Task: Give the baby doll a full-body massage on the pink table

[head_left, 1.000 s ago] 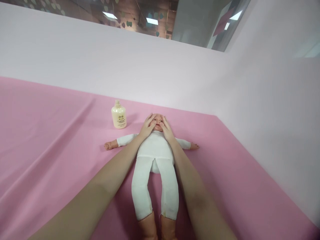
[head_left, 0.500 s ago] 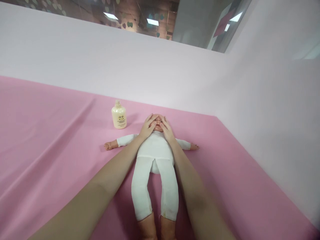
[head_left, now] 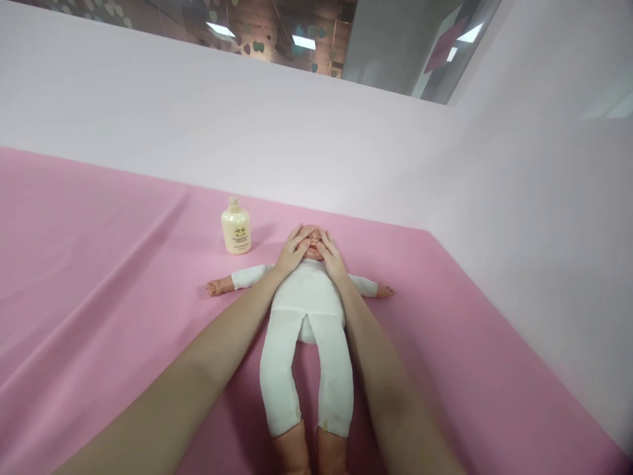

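Note:
A baby doll with a white cloth body lies on its back, arms spread out to both sides and feet toward me. My left hand rests along the left side of the doll's head, its fingers stretched over the cheek and forehead. On the other side, my right hand lies against the head in the same way, fingers extended. Both thumbs touch the doll's face close to its mouth. Between the hands the nose and mouth show; the sides of the head are covered.
A cream-coloured bottle with dark print stands left of the doll's head. Pink cloth with long folds at the left covers the surface. White walls rise behind and at the right, with a window above.
The thumbs have shifted very slightly on the doll's face beside the mouth. Doll and bottle have stayed in place.

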`<state>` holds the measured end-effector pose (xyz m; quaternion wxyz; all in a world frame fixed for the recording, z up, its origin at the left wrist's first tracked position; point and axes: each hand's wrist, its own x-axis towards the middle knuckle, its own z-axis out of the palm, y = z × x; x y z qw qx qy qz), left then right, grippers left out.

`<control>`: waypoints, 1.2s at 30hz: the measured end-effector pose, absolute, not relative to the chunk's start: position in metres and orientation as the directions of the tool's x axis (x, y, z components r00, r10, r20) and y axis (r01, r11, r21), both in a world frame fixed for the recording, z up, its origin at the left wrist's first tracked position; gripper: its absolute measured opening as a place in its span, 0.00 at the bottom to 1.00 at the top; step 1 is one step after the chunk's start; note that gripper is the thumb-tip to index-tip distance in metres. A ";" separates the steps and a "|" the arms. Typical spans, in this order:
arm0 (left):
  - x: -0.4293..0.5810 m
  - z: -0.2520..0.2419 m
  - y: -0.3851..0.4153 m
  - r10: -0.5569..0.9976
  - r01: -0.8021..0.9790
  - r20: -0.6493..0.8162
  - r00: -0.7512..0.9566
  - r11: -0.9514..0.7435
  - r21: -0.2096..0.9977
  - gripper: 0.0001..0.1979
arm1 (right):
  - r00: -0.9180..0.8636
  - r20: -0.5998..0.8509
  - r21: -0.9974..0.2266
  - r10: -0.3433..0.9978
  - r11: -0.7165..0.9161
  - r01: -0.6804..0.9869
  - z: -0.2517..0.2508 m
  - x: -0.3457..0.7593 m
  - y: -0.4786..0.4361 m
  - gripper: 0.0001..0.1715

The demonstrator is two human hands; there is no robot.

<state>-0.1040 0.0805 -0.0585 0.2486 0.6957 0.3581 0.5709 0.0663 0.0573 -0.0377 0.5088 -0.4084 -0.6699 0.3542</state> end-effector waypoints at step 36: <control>-0.101 -0.068 0.090 0.893 0.091 0.449 -0.034 -0.444 0.891 0.30 | -0.049 0.208 -0.962 0.977 0.214 0.168 -0.056 0.069 0.074 0.69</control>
